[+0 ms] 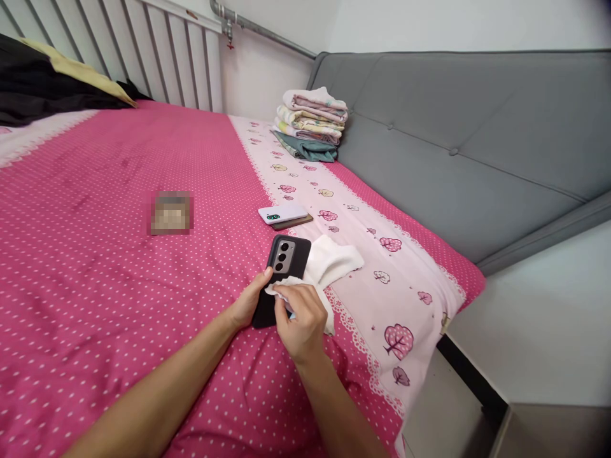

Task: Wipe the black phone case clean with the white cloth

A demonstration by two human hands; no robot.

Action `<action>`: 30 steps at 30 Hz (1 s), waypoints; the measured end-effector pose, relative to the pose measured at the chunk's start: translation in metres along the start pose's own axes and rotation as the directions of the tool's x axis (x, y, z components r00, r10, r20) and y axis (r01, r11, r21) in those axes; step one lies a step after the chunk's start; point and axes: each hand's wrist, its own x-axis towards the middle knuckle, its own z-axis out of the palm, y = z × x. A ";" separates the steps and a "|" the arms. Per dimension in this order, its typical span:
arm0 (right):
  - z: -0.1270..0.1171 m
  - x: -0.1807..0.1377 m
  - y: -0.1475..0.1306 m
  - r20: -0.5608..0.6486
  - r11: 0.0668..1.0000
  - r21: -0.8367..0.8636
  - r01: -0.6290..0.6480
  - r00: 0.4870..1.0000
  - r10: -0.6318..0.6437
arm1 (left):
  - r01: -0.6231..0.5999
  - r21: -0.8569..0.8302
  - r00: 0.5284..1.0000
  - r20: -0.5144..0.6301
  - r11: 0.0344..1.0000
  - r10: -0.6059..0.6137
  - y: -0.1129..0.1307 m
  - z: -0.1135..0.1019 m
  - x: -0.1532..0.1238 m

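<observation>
My left hand (249,300) grips the lower edge of a black phone (282,267) lying back-up on the pink dotted bedsheet (119,254), its camera block facing me. My right hand (300,319) is closed on a white cloth (331,262) and presses a fold of it onto the phone's back. The rest of the cloth trails to the right over the sheet's pale border.
A white phone (282,212) lies on a brown one (294,222) farther up the bed. Folded laundry (311,124) is stacked by the grey padded headboard (453,146). Dark clothes (42,83) lie far left near the white rail. The bed's edge drops off at the right.
</observation>
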 end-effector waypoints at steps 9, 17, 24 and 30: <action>0.000 0.001 0.003 -0.107 0.999 -0.033 -0.029 0.994 0.025 | -0.044 0.054 0.997 0.064 0.998 0.041 0.002 0.006 -0.004; -0.001 0.002 0.003 -0.135 0.999 -0.027 -0.042 0.990 0.038 | -0.051 0.068 0.995 0.087 0.996 0.045 0.001 0.006 -0.005; -0.001 0.002 0.004 -0.104 0.998 -0.035 -0.059 0.993 0.055 | -0.052 0.068 0.997 0.058 0.996 0.048 0.001 0.003 -0.003; -0.001 0.000 0.005 -0.058 0.996 -0.045 -0.081 0.995 0.078 | -0.042 0.052 0.998 0.050 0.998 0.040 0.000 0.000 -0.001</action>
